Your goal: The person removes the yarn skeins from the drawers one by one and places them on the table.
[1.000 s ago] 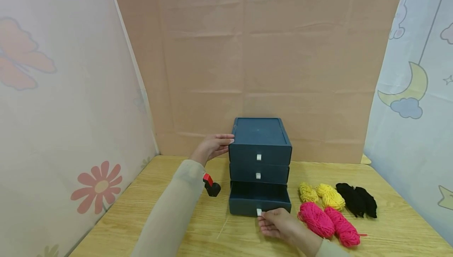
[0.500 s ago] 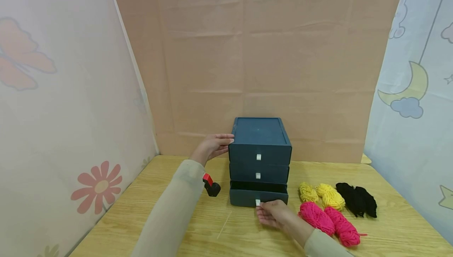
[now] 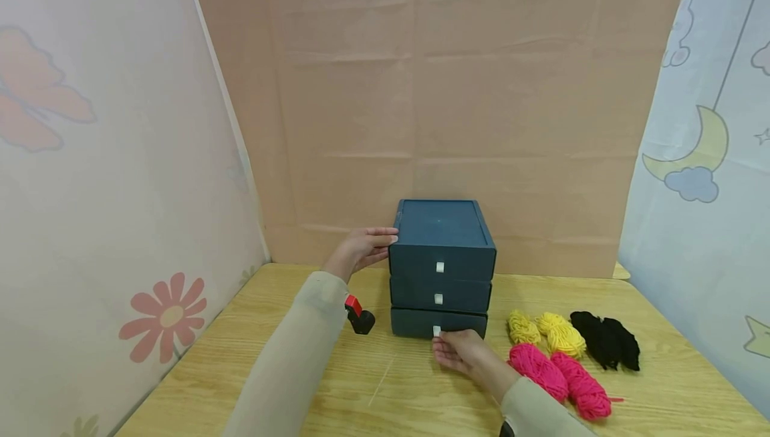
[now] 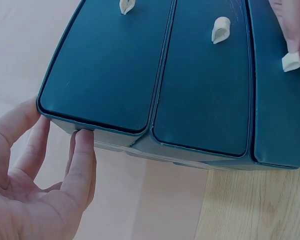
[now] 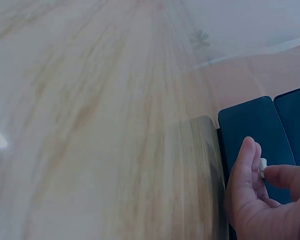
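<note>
A dark blue desktop drawer unit (image 3: 444,224) with three stacked drawers stands on the wooden table. My left hand (image 3: 361,248) rests its extended fingers against the unit's upper left side, near the front corner; the left wrist view shows the fingers (image 4: 81,160) along that side wall. Down at the bottom drawer (image 3: 412,323), my right hand (image 3: 466,351) pinches its small white pull tab (image 3: 436,331) between thumb and fingers. That drawer sits nearly flush with the two above. The upper drawers have white tabs too, the middle one (image 4: 221,30) and the top one (image 4: 127,5).
Right of the unit lie yellow yarn skeins (image 3: 561,335), pink skeins (image 3: 538,371) and black yarn (image 3: 604,340). A tan backdrop (image 3: 337,123) rises behind the table (image 3: 301,370), with patterned sheets (image 3: 120,210) at both sides. A black-and-red wrist device (image 3: 359,317) hangs under the left sleeve.
The bottom drawer has slid inward from partly pulled out to nearly flush, my right hand moving away from me with its tab. The left hand has stayed against the unit's side.
</note>
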{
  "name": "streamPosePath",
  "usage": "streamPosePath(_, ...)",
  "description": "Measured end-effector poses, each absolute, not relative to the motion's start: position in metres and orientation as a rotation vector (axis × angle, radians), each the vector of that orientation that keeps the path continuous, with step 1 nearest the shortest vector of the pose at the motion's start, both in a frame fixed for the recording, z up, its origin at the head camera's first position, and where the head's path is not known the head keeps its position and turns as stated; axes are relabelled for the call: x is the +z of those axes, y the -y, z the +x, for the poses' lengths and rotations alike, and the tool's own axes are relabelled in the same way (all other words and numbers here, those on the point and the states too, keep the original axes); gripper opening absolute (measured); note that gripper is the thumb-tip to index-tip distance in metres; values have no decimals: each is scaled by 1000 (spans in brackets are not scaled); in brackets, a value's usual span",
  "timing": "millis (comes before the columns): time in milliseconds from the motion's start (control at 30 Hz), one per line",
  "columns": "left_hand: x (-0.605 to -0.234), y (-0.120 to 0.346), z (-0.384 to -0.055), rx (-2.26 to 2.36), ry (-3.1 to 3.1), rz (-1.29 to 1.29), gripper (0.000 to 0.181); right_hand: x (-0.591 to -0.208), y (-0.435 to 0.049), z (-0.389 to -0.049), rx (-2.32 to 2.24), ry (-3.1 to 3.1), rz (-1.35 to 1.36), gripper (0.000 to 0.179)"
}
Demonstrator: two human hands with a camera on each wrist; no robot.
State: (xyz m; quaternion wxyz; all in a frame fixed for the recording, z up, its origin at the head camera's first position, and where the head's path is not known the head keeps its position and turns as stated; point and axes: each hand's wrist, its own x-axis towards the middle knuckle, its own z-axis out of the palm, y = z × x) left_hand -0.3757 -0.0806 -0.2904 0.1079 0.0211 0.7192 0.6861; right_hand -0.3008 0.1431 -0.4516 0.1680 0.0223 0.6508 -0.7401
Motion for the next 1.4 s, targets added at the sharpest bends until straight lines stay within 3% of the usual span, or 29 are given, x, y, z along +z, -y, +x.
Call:
streamPosePath(1033, -290, 83, -374, 1985, -2156, 78, 28, -450, -142, -309, -2144, -1850, 120, 27)
streamPosePath(1400, -293, 82, -376, 2013, -2159, 107, 28, -441, -151, -301, -1951, -1930, 16, 42)
